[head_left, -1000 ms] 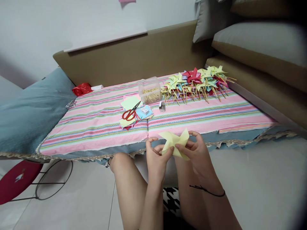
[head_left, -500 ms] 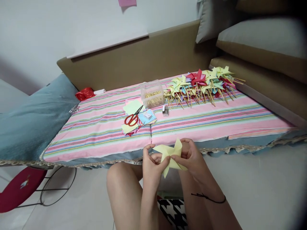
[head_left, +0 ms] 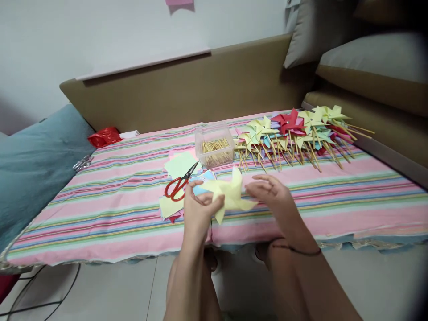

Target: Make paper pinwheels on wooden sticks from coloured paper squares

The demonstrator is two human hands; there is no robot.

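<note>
A pale yellow paper pinwheel [head_left: 230, 195] with folded blades is pinched between the thumb and fingers of my left hand [head_left: 199, 206]. It hangs over the front part of the striped cloth and has no stick on it that I can see. My right hand [head_left: 271, 192] is off to the right of the pinwheel, its fingers apart and slightly bent, holding nothing; it is a little blurred. Just beyond my left hand lie red-handled scissors [head_left: 181, 183], on top of loose paper squares [head_left: 171, 206]. Part of a blue paper stack [head_left: 204, 177] is hidden behind the pinwheel.
A clear plastic box [head_left: 214, 145] holds many short sticks. Right of it lies a heap of finished pinwheels on sticks [head_left: 290, 122]. Toward the far left are a red plastic bag [head_left: 104, 137] and a white roll [head_left: 129, 134]. Cushions [head_left: 374, 55] stand at right.
My right hand has let go of the pinwheel and moved away to the right. My left hand has carried it forward over the cloth. The view has shifted closer to the bed.
</note>
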